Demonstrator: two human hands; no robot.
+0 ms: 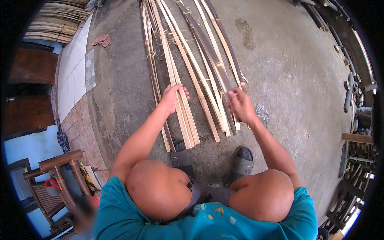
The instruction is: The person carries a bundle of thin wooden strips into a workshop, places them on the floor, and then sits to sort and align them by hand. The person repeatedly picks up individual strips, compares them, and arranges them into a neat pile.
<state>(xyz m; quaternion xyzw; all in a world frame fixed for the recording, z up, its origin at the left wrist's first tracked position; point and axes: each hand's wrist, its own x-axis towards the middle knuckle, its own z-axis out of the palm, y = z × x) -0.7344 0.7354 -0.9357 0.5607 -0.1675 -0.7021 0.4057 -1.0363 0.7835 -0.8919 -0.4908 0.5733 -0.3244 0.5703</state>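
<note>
Both arms (138, 134) forward, left hand (172, 98) around pale strips (185, 122), right hand (241, 105) around dark strip (203, 39)

My left forearm (145, 131) slants far and rightward past my bent left knee (158, 190), left hand (172, 99) wrapped firmly closed! Over on the right, my right forearm (274, 148) angles far and leftward, right hand (241, 105) blurred, curled, its exact grip unclear.

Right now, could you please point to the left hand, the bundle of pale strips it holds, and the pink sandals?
Left hand (170, 98), head view: back of the hand.
Bundle of pale strips (187, 122), head view: lower part.
Pink sandals (102, 40), head view: middle of the pair.
</note>
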